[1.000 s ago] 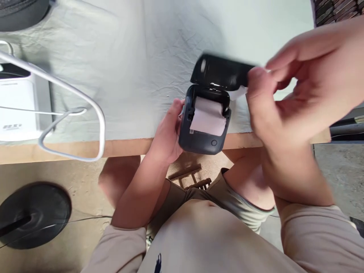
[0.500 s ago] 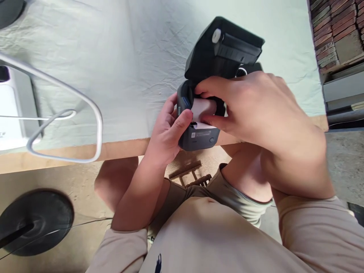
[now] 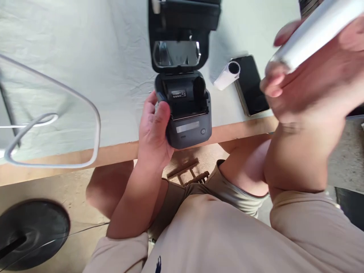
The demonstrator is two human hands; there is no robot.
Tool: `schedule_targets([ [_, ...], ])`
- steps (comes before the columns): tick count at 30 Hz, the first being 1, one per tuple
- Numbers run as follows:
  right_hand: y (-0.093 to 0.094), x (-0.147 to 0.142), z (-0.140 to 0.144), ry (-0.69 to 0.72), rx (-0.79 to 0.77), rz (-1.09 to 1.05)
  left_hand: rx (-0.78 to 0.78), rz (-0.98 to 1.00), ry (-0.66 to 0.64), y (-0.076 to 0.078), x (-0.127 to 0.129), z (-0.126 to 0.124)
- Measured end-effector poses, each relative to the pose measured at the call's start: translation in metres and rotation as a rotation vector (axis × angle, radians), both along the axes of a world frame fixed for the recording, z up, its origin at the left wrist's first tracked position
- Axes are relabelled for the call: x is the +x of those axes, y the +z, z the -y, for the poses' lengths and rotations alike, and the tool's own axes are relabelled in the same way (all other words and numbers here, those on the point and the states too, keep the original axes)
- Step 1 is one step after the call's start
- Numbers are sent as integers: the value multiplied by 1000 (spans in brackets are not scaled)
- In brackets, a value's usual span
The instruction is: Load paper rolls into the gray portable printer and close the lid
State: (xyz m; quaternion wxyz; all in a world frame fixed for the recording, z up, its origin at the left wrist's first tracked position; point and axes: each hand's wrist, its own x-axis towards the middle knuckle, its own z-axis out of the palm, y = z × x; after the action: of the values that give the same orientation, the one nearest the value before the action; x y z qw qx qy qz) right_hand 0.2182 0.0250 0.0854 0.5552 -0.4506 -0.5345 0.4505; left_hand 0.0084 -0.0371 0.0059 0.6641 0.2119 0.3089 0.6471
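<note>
My left hand (image 3: 153,132) grips the left side of a small dark grey label printer (image 3: 187,117) at the table's front edge. Its lid (image 3: 182,34) stands wide open and the paper bay shows no roll inside. My right hand (image 3: 309,79) is raised close to the camera at the upper right, fingers closed on a white paper roll (image 3: 315,32), which is blurred. A second white paper roll (image 3: 227,76) lies on the cloth just right of the printer, touching a black phone (image 3: 251,89).
A pale green cloth (image 3: 85,57) covers the wooden table (image 3: 113,149). A white wire frame (image 3: 71,125) sits at the left. A black round base (image 3: 31,231) rests on the floor at lower left. Bricks show at the top right corner.
My right hand lifted the white roll out of the printer's bay and rose to the upper right. The printer shifted left with its lid swung further open, uncovering the phone and second roll.
</note>
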Motion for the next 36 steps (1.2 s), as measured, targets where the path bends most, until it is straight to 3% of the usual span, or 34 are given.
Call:
schedule_targets([
  [3, -28, 2, -8, 41, 221, 63, -5, 31, 36, 9, 3, -2],
  [6, -48, -5, -5, 143, 375, 470, -45, 12, 63, 18, 8, -2],
  [9, -59, -11, 4, 261, 408, 838, -73, 25, 115, 21, 10, -2],
  [11, -61, -12, 7, 317, 392, 948, -63, 34, 102, 19, 9, -2],
  [13, -59, -9, 6, 236, 446, 919, -43, 40, 52, 16, 5, -3],
  [15, -55, -4, -1, -26, 533, 869, -11, 36, 5, 13, 1, -3],
  [17, -54, 1, -14, -266, 505, 942, 32, 23, -41, 11, -1, -2],
  [18, -56, 3, -21, -326, 450, 1013, 48, 19, -56, 11, -2, -2],
  [21, -69, 6, -41, -287, 270, 1154, 49, 40, -41, 13, -1, -2],
  [25, -82, 12, -48, -205, 246, 1147, 30, 58, 4, 17, 2, 0],
  [29, -79, 21, -46, -88, 310, 959, 35, 37, -31, 18, 2, -1],
  [34, -48, 3, -21, -84, 596, 581, 13, 65, 60, 6, 4, -3],
  [35, -39, -4, -12, -112, 582, 581, 10, 57, 57, 4, 4, -3],
  [36, -30, -12, -2, -69, 461, 643, 9, 41, 48, 2, 5, -2],
])
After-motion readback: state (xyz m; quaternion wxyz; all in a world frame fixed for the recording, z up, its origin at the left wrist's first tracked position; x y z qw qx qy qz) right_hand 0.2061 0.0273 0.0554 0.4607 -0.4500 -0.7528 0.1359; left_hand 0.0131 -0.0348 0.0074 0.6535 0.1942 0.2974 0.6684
